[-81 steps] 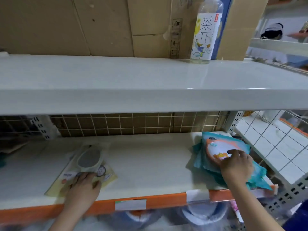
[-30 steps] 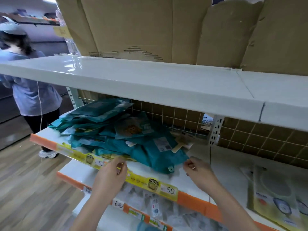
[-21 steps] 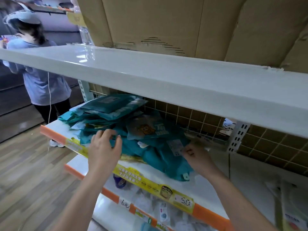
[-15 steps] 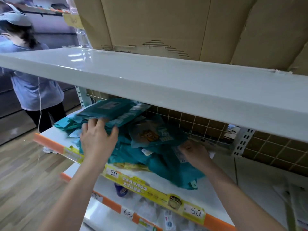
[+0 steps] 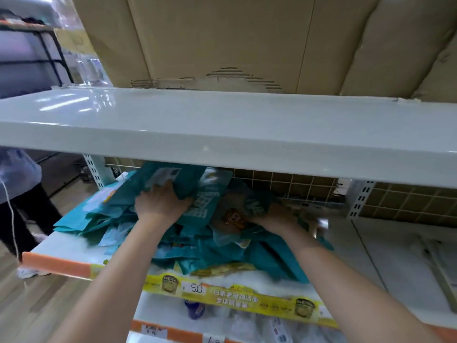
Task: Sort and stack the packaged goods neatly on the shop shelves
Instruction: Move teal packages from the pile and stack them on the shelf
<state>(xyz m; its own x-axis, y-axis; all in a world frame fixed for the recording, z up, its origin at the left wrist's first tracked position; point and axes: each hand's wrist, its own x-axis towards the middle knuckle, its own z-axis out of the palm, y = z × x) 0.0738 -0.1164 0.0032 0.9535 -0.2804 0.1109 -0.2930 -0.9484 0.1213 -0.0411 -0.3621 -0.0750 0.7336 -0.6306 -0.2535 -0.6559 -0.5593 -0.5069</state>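
A loose heap of teal flat packets lies on the middle white shelf, under the upper shelf board. My left hand grips the top teal packet and lifts its near edge off the heap. My right hand is pushed into the right side of the heap, beside a packet with an orange cartoon print; its fingers are buried among the packets, so its hold cannot be seen.
A yellow price strip runs along the shelf's orange front edge. Cardboard boxes stand on the upper shelf. Flat pale packets lie at the far right. A person stands at the left on the wooden floor. Goods fill the shelf below.
Both hands have reached deeper into the teal heap. The left hand has taken hold of the top packet and raised it; the right hand has slid under the packets on the right.
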